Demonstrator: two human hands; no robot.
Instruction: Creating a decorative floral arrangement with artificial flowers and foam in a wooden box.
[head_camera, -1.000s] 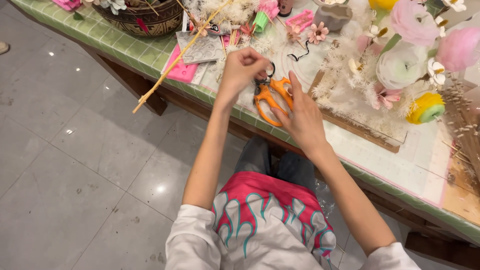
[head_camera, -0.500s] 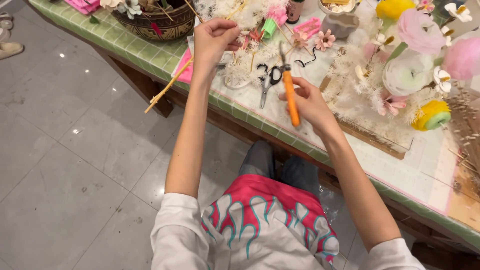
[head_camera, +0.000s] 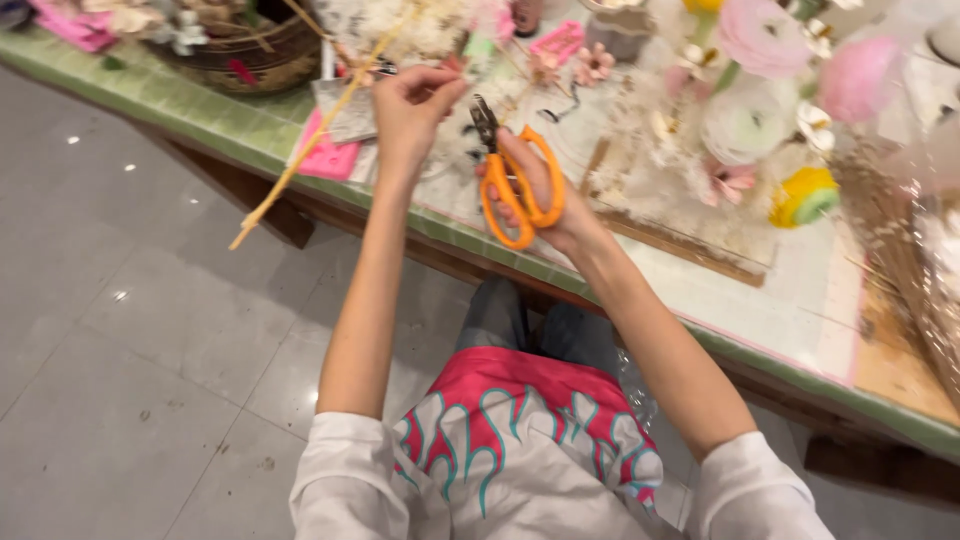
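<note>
Right hand (head_camera: 545, 205) is wrapped through the loops of the orange scissors (head_camera: 515, 180), fingers curled tight around the handles, dark blades pointing up and away over the table and close to shut as far as I can tell. Left hand (head_camera: 410, 110) is up beside it, fingertips pinched together on something thin, too fine to make out for sure, though a long pale stick (head_camera: 310, 145) runs slantwise from that hand down past the green table edge (head_camera: 240, 140). Here's the worry: the blade tips sit very near the left fingers, so a quick snip could nick them; and that stick hangs well out over the floor, so one loose pinch and it may drop. The clutter is close too: a stray elbow could sweep the pink flower (head_camera: 760, 35) or the yellow and green roll (head_camera: 805, 195) off their spots. As for packets, a flat bright pink one (head_camera: 330, 160) lies at the near table edge under the stick, a grey card or sheet (head_camera: 350, 110) just behind it, another small pink packet (head_camera: 558, 42) further back, and a dark woven basket (head_camera: 235, 55) at the left end.
</note>
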